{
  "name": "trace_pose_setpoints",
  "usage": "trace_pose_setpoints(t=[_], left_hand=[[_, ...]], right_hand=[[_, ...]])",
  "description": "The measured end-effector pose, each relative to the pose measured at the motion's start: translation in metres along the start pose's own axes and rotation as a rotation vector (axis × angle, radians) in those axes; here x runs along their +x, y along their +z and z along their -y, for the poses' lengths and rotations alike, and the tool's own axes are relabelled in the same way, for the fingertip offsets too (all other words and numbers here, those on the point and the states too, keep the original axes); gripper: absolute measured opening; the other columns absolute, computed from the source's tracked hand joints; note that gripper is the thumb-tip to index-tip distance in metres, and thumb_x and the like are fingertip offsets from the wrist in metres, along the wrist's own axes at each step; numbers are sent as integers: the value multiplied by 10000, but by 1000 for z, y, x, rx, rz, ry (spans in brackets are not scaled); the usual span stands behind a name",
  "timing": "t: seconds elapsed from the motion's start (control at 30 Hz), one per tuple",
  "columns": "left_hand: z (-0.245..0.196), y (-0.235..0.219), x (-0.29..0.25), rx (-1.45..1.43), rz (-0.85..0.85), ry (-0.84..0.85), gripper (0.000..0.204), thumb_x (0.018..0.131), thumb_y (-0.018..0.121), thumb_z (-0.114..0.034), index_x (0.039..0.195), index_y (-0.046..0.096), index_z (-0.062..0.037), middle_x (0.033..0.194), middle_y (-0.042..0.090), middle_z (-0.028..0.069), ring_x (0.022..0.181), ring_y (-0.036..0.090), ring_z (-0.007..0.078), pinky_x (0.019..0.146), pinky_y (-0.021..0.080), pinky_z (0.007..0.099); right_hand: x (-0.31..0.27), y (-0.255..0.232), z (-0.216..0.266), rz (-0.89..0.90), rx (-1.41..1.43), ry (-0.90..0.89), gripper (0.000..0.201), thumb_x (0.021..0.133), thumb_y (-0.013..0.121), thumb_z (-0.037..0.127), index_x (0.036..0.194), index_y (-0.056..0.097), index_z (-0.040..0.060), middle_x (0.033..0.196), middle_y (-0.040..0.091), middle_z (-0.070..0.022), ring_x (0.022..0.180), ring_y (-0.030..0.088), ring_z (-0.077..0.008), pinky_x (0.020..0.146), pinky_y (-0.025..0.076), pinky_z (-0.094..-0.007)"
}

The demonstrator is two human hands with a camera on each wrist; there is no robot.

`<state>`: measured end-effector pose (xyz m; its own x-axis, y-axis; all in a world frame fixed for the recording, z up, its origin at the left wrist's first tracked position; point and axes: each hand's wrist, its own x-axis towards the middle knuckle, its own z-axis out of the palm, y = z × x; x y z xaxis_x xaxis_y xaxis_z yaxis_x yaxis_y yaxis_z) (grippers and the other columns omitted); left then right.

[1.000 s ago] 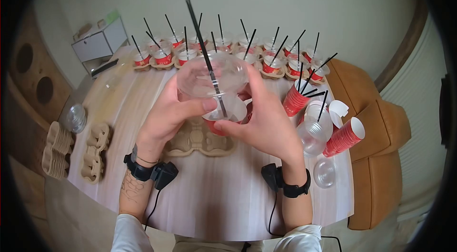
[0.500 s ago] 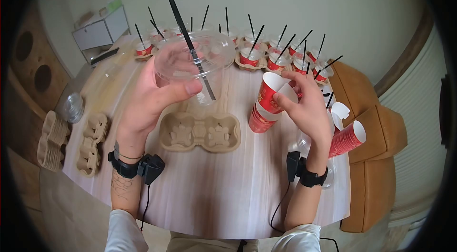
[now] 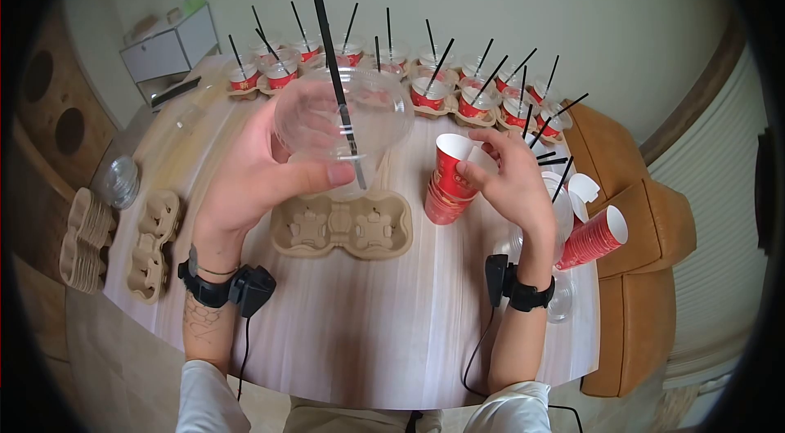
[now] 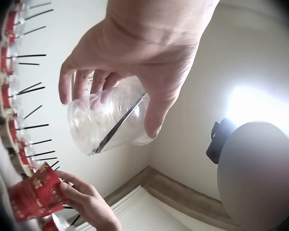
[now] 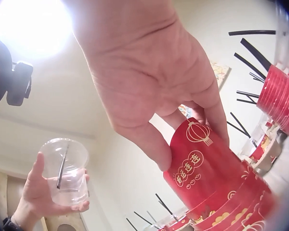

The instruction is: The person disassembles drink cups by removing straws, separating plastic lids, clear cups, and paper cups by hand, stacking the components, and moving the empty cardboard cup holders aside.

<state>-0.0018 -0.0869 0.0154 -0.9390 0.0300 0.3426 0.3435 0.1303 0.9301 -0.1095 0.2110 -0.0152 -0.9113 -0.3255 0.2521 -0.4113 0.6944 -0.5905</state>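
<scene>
My left hand [image 3: 237, 183] holds up a clear plastic cup [image 3: 380, 110] with a wide clear rim and a black straw [image 3: 323, 20] slanting through it. In the left wrist view the thumb and fingers wrap round the cup [image 4: 84, 127]. To its right, my right hand [image 3: 522, 183] pinches the upper rim of a short stack of red paper cups [image 3: 446, 192], thumb on the near side. Gold lantern print shows on the top red cup [image 5: 200, 166] in the right wrist view. Below the clear cup lies a two-hole cardboard carrier [image 3: 339, 224].
Rows of lidded red cups with straws [image 3: 429, 89] stand in carriers along the back. At right are another red cup stack [image 3: 593, 238], clear lids [image 3: 561, 302] and more straws [image 3: 552, 161]. A carrier [image 3: 151, 249] and a carrier stack [image 3: 86, 241] lie at left, near clear lids [image 3: 123, 181].
Both hands were together at the clear cup over the carrier. They have parted: the left keeps the cup and moved left, while the right moved right and grips the red stack.
</scene>
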Motion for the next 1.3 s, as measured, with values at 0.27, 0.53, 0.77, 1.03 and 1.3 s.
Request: trace_pose_setpoints(t=[0.27,0.53,0.77,1.03,1.3], left_hand=[[1,2,-2,76,50,-17,826,713,862,-122,1471,543,-43,1414,616,85,1244,591,187,1070,463,372],[7,21,-3,96,105,-49,834,693,884,-1,1456,547,-37,1315,622,28,1201,574,163,1083,451,340],[23,40,-4,258,74,-39,842,706,970,-246,1411,560,-39,1280,639,83,1201,587,205,1042,477,364],[32,61,-9,502,150,45,850,657,987,-238,1376,584,-29,1291,646,110,1169,616,247,1045,490,365],[30,49,-6,610,17,-39,768,683,954,-266,1321,594,-36,1279,644,158,1169,637,326,988,530,413]], right_hand=[[0,7,-3,136,-7,2,579,847,852,204,1359,658,17,1235,602,-198,1201,599,-381,1058,491,-429],[-1,10,-10,242,-245,71,700,820,872,262,1441,624,54,1320,589,-206,1263,558,-386,1081,486,-448],[-10,-7,5,-23,-121,-140,690,830,876,278,1432,628,48,1240,610,-166,1112,621,-287,979,529,-414],[-25,-15,57,165,613,-178,224,1015,711,190,1185,730,44,796,568,52,714,523,-58,641,439,-230],[-18,-65,-6,-649,804,-146,254,1052,668,258,1093,740,18,802,633,21,663,531,-53,600,417,-219]])
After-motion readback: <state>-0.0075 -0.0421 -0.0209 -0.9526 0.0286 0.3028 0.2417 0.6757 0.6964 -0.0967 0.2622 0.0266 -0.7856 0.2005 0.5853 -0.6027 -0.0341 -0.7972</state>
